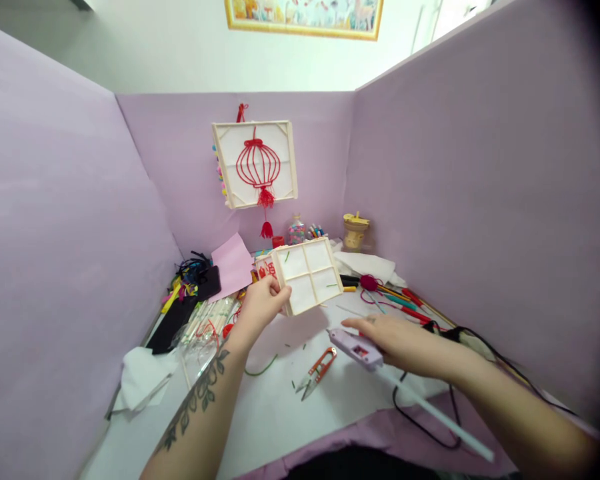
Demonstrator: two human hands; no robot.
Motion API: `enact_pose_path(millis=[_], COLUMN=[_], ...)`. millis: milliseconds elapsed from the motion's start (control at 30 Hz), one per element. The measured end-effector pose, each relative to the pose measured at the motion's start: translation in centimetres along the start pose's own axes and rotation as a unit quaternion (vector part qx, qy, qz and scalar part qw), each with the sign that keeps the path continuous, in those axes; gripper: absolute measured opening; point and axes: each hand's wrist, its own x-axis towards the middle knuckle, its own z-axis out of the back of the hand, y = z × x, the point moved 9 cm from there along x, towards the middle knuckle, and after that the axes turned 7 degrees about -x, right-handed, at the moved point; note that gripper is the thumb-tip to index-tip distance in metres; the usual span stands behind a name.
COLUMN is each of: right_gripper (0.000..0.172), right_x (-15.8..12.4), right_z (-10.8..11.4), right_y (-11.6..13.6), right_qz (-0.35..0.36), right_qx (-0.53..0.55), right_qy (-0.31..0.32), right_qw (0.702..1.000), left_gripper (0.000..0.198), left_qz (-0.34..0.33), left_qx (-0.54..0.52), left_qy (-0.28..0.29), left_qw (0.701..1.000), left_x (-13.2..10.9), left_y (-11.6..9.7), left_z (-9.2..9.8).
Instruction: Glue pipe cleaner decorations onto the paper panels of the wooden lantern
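My left hand [267, 300] grips a small box-shaped lantern [310, 273] by its lower left edge, thumb on the front. White panels framed with thin wooden sticks form its sides, and red figures show on the left one. Small green bits mark the front panel. In my right hand [395, 340] is a pale purple hot glue gun [357, 348], with its nozzle toward the lantern and a long glue stick [440, 417] out of its back. My fingers partly hide behind the gun. Red-handled thread snips [317, 372] lie on the white table [280, 427] between my forearms.
A larger lantern [255, 167] with a red design and tassel hangs at the back panel. Left are wooden sticks [213, 320], pink paper [233, 267] and white tissue [143, 380]. Right are a red yarn ball [369, 283], pens [403, 303] and a black cord [425, 433].
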Motion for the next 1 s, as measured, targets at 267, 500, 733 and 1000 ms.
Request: enact_pose_path(millis=[267, 500, 733, 1000], right_gripper=[0.069, 0.02, 0.014, 0.011], right_x=[-1.6, 2.2, 6.7, 7.2], right_z=[-7.0, -0.3, 1.1, 0.9], right_y=[-3.2, -2.9, -2.7, -2.6], right_qz=[0.008, -0.024, -0.045, -0.034], right_qx=[-0.038, 0.05, -0.098, -0.155], right_qy=[0.141, -0.08, -0.254, -0.272], right_qw=[0.989, 0.995, 0.961, 0.949], left_gripper=[0.026, 0.027, 0.028, 0.027], left_qz=[0.008, 0.004, -0.003, 0.003], left_qx=[0.01, 0.027, 0.027, 0.011], left_qy=[0.014, 0.01, 0.009, 0.017], left_qw=[1.0, 1.0, 1.0, 1.0], left_x=[0.1, 0.0, 0.0, 0.1], left_y=[-0.2, -0.4, -0.4, -0.1], left_z=[-0.2, -0.1, 0.0, -0.3])
